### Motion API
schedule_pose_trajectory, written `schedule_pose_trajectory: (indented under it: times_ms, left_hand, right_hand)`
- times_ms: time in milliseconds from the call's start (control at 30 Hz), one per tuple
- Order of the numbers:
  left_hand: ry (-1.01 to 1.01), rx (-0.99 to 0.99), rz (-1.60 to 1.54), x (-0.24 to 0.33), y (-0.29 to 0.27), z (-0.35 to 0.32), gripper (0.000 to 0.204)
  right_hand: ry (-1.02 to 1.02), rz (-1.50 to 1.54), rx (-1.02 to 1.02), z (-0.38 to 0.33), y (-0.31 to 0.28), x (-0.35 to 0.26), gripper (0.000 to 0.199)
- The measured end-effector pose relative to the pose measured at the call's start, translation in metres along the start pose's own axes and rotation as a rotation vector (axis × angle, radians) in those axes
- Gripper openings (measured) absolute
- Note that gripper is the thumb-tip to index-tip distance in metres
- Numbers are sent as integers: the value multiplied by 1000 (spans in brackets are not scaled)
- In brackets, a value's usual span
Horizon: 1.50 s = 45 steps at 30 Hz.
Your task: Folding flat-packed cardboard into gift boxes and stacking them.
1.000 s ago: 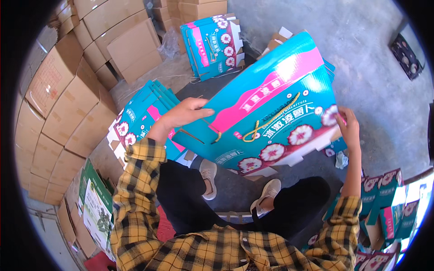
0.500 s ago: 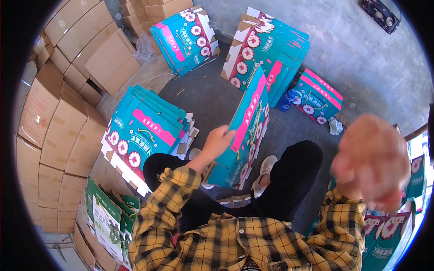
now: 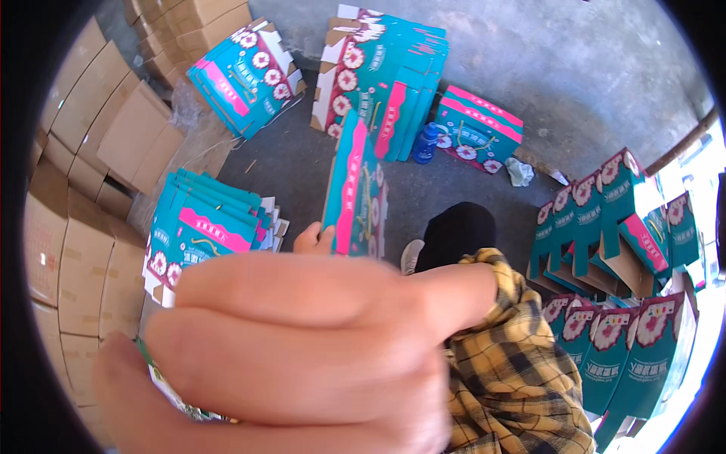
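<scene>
My left hand (image 3: 312, 239) grips the edge of a teal and pink gift box (image 3: 349, 189), which stands upright in front of me; its lower part is hidden. Very close to the camera, my right hand (image 3: 302, 352) fills the lower middle of the view. Its fingers are bent and pressed together, somewhat blurred, and whatever they may hold cannot be made out. It covers my left forearm and much of my lap.
Flat teal cartons lie stacked at left (image 3: 208, 219), far left (image 3: 246, 79) and far middle (image 3: 393, 83). A blue bottle (image 3: 426, 144) stands beside a finished box (image 3: 480, 129). Opened teal boxes (image 3: 597, 219) crowd the right. Brown cartons (image 3: 83, 257) form a wall at left.
My right hand has swung from the right side across to the lower middle, close to the camera. The view has shifted rightward, showing more of the boxes at right. My left hand keeps its grip.
</scene>
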<state>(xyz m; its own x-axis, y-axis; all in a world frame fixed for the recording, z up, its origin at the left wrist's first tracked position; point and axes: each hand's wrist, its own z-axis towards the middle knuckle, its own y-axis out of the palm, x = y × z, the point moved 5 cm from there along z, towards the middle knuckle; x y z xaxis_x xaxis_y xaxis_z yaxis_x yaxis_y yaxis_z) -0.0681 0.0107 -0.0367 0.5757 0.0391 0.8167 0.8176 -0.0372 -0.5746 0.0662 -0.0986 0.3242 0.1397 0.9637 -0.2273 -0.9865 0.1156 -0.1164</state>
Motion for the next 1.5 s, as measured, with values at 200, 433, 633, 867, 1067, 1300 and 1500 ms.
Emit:
schedule_pose_trajectory:
  times_ms: [200,433,633,867,1067,1300,1500]
  left_hand:
    - [-4,42,-28,20,12,4,35]
    - [23,41,-99,21,14,4,36]
    - [-135,16,-339,10,31,3,38]
    - [-276,-67,-726,-6,51,6,43]
    - [-194,-17,-487,9,36,-1,42]
    - [48,22,-162,36,21,2,33]
    - [-35,-86,-232,35,16,18,36]
  right_hand:
    - [-50,100,166,-12,5,-10,27]
    - [-258,249,247,-9,24,-33,42]
    - [-374,155,-174,-70,31,-40,22]
    - [850,-348,-537,-220,-26,197,48]
    - [1123,-395,-696,-285,-15,257,85]
    - [1472,13,-692,-306,-39,270,62]
    - [1521,60,-582,-314,-48,263,50]
